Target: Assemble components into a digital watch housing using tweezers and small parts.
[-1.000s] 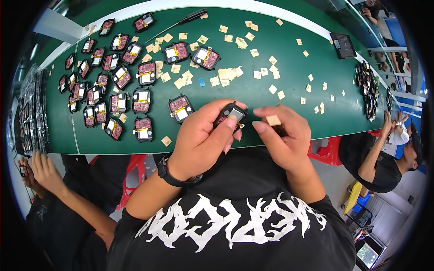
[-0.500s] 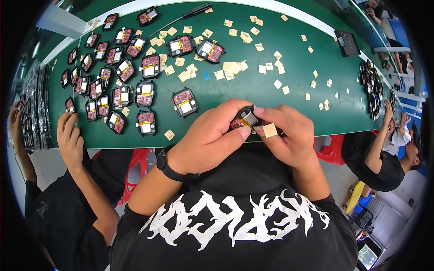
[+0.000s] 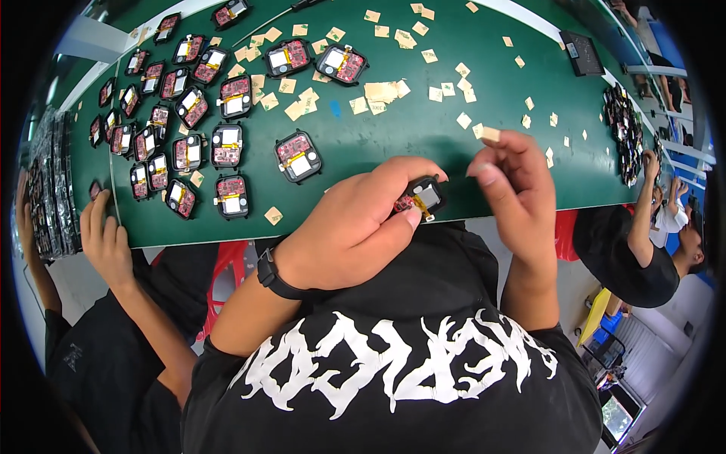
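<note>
My left hand (image 3: 363, 219) is closed on an opened smartwatch case (image 3: 423, 198). The case is black, with a red circuit board, a yellow flex cable and a light rectangular part; my fingers hide part of it. To the right of it and apart from it, my right hand (image 3: 518, 189) is raised with curled fingers. A small tan paper square (image 3: 491, 135) sits at its fingertips, while the thumb stands off from it. The nearest loose watch case (image 3: 298, 157) lies face up on the green table (image 3: 423, 151), left of my hands.
Several similar cases (image 3: 228, 145) cover the table's left part. Tan paper squares (image 3: 382, 92) are scattered over the middle, with a blue scrap (image 3: 336, 109) among them. A screwdriver (image 3: 302, 5) and a black box (image 3: 581, 53) lie farther back. A co-worker's hand (image 3: 106, 238) is at the left edge.
My right hand has moved off the watch case, up and to the right, carrying the paper square. My left hand still holds the case, which has turned. The whole view has shifted slightly.
</note>
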`<action>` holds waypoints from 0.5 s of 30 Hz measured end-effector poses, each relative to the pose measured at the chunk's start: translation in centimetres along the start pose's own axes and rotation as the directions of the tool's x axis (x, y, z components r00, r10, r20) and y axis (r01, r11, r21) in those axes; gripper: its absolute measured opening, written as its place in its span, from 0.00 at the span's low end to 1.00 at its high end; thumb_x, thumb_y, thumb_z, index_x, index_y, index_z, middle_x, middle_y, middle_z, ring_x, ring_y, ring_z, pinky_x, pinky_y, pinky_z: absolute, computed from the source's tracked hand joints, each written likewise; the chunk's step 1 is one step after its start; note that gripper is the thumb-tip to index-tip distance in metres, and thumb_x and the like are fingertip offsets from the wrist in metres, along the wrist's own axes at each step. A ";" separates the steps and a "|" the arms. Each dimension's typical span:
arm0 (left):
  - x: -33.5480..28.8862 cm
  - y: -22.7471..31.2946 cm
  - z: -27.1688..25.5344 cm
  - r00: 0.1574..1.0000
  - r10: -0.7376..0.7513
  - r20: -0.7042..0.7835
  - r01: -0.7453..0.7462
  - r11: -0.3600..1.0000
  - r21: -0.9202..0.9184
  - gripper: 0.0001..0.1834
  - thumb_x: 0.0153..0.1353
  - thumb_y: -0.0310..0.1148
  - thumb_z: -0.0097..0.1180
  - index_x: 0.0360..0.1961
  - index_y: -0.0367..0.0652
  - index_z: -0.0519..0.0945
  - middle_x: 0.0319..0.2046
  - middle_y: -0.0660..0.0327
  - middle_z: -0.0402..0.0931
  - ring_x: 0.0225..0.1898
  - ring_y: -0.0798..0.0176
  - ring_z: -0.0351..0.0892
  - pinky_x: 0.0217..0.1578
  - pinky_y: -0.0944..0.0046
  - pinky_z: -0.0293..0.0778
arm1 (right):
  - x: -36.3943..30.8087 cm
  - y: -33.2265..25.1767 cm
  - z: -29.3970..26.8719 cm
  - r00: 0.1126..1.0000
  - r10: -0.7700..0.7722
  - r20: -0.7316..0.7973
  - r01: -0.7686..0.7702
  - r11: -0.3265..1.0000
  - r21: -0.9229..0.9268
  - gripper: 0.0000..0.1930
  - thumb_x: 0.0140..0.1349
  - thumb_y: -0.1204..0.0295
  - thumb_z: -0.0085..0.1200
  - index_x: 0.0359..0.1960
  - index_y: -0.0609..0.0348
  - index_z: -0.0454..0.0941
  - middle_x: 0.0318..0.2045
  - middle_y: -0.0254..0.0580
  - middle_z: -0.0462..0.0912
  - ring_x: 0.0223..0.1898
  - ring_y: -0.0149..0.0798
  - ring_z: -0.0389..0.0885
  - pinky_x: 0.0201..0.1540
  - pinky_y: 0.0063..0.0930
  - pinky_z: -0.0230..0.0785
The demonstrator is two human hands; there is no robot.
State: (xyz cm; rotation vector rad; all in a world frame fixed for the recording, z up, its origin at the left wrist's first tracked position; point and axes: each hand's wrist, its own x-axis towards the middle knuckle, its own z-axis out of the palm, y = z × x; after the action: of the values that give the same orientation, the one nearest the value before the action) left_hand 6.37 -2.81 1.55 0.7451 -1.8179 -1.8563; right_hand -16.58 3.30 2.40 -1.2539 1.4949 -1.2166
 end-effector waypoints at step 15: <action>0.1 -0.6 -0.6 0.995 0.090 0.038 -0.090 0.996 -0.004 0.33 0.49 0.26 0.46 0.60 0.31 0.72 0.55 0.50 0.75 0.55 0.55 0.77 0.58 0.62 0.69 | -0.4 0.2 -2.9 0.998 -0.065 -0.023 0.057 0.966 -0.251 0.13 0.66 0.71 0.62 0.27 0.63 0.73 0.19 0.24 0.70 0.22 0.19 0.61 0.24 0.17 0.53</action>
State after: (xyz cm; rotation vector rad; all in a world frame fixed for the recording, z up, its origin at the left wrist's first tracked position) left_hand 6.71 -3.33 0.96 0.6201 -1.8413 -1.8258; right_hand -19.39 4.17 2.75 -1.4621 1.6838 -1.1154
